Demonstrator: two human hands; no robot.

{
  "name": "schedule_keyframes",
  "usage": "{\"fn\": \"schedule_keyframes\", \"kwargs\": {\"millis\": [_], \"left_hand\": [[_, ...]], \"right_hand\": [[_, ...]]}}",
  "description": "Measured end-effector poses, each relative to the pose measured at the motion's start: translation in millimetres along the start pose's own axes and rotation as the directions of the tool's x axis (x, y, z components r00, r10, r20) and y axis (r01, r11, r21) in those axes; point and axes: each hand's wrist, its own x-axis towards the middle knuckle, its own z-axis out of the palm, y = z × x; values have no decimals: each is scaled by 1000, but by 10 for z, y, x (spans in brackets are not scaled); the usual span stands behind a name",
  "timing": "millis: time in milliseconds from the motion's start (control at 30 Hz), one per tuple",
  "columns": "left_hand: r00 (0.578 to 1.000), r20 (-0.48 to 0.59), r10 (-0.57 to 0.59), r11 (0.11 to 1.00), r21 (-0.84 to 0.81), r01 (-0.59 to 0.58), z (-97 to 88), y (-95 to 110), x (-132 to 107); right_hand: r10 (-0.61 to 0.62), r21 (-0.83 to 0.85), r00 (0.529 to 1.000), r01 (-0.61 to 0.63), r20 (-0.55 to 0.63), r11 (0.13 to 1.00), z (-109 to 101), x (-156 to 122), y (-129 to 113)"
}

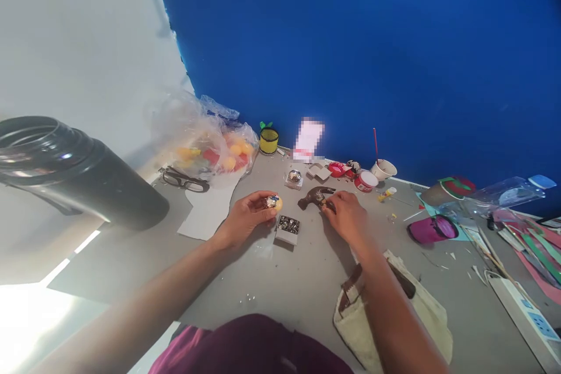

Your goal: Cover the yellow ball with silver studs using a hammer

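Observation:
My left hand [245, 217] is closed round a small yellow ball [274, 203] partly covered with shiny pins, held just above a little open box of shiny pins [288, 226]. My right hand [347, 215] rests on the grey table [284, 280] to the right of the box. Its fingers are closed at the handle of a small dark hammer [314, 196] that lies on the table. A second pin-covered ball [294, 176] sits in a small tray behind the hammer.
A plastic bag of yellow and red balls [219, 155], spectacles [184, 180] and a black cylinder [74, 172] are on the left. Paint pots [365, 180], a cup with a brush [383, 168], a purple cup [432, 229], coloured paper strips [530, 248] and a cloth bag [394, 310] are on the right.

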Motion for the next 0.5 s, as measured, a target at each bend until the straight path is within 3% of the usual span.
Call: {"fn": "schedule_keyframes", "kwargs": {"millis": [100, 233, 333, 500], "left_hand": [[1000, -2, 7, 1000, -6, -7, -26, -48, 39], [1000, 14, 20, 1000, 16, -21, -58, -93, 72], [999, 37, 18, 999, 39, -19, -65, -101, 75], [999, 42, 1, 999, 50, -3, -59, -100, 71]], "right_hand": [[-180, 93, 977, 190, -114, 977, 5, -110, -293], [-409, 121, 910, 400, 64, 909, 18, -195, -628], [-453, 66, 877, 448, 163, 891, 17, -184, -751], [-491, -8, 852, 500, 183, 866, 59, -151, -784]]}}
